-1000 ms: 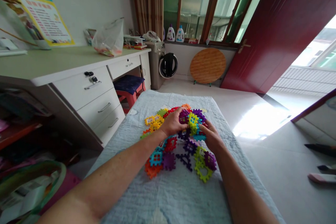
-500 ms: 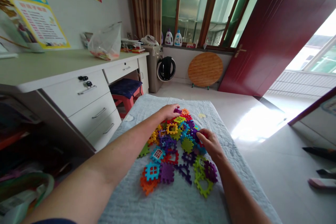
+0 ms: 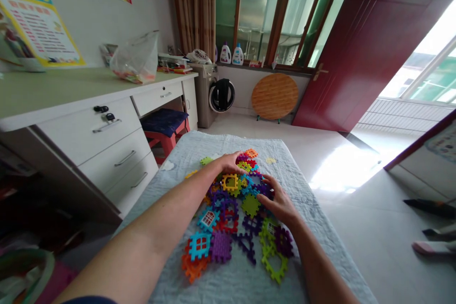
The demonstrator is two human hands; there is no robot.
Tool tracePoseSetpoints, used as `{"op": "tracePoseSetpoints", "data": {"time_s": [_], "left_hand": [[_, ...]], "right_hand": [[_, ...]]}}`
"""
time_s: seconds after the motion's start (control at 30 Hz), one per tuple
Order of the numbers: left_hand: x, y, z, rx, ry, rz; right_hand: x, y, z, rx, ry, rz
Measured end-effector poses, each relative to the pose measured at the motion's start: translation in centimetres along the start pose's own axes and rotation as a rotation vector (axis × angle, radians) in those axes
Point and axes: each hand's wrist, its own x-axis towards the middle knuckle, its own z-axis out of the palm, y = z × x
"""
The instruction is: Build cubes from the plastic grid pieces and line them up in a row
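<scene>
A heap of colourful plastic building tiles with notched edges lies on the cloth-covered table (image 3: 167,228). My left hand (image 3: 232,163) rests at the far left side of the heap, its fingers apart and bent over the tiles near a lime tile (image 3: 244,166). At the heap's right side, my right hand (image 3: 280,199) curves with thumb and fingers apart around dark purple tiles, the thumb near a green square tile (image 3: 251,205). A yellow frame tile (image 3: 230,182) lies between the hands. Closer to me are a blue window tile (image 3: 199,245) and a purple square tile (image 3: 220,247).
On the left stands a white desk (image 3: 71,90) with drawers and a plastic bag (image 3: 137,59) on top. A stool (image 3: 166,126) is tucked under it. Farther back are a washing machine (image 3: 206,95), a round wooden tabletop (image 3: 274,96) and a red door (image 3: 342,42).
My right hand's fingers have spread from a closer grip by the tiles. My left hand has shifted slightly toward me, and a green tile shows beyond its wrist. The view has turned slightly.
</scene>
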Motion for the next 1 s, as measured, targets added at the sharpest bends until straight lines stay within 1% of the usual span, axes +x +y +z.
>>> {"op": "tracePoseSetpoints", "data": {"time_s": [0.17,0.23,0.3,0.37,0.43,0.5,0.53,0.57,0.67,0.7,0.73,0.8,0.87,0.93,1.0], "left_hand": [[-1.3,0.1,0.0,-0.183,0.008,0.045],[-1.5,0.4,0.1,-0.277,-0.012,0.058],[-1.5,0.9,0.3,-0.375,-0.05,0.052],[-1.4,1.7,0.3,-0.44,-0.063,0.027],[-1.4,2.4,0.2,-0.472,-0.032,0.016],[-1.7,3.0,-0.1,-0.472,0.036,0.023],[-2.0,3.0,-0.3,-0.426,0.077,0.028],[-2.3,2.9,-0.6,-0.347,0.118,0.031],[-3.8,1.3,-2.0,-0.049,0.202,0.012],[-4.3,0.4,-2.6,0.005,0.22,-0.002],[-5.0,-0.6,-3.2,0.053,0.244,-0.019],[-6.3,-3.0,-4.2,0.154,0.288,-0.072],[-7.5,-5.4,-4.7,0.239,0.305,-0.145],[-8.6,-7.5,-4.6,0.302,0.289,-0.221],[-9.2,-9.0,-4.2,0.347,0.273,-0.284]], "right_hand": [[-0.2,-0.3,0.4,0.065,-0.083,-0.015],[-0.3,-0.5,0.5,0.125,-0.111,-0.013],[-0.4,-0.8,0.6,0.239,-0.152,-0.019],[-0.5,-1.2,0.7,0.398,-0.21,-0.047],[-0.7,-1.6,0.8,0.542,-0.259,-0.087],[-0.8,-1.8,0.8,0.622,-0.268,-0.107],[-0.7,-1.8,0.8,0.63,-0.24,-0.097],[-0.6,-1.7,0.8,0.617,-0.184,-0.076],[0.7,-0.9,0.2,0.457,0.084,0.022],[1.4,-0.6,-0.1,0.379,0.157,0.047],[2.1,-0.3,-0.3,0.295,0.203,0.059],[3.8,0.3,-0.7,0.109,0.228,0.052],[5.3,0.9,-0.7,-0.102,0.205,0.043],[6.3,1.5,-0.2,-0.253,0.142,0.071],[6.7,2.2,0.4,-0.315,0.102,0.087]]}}
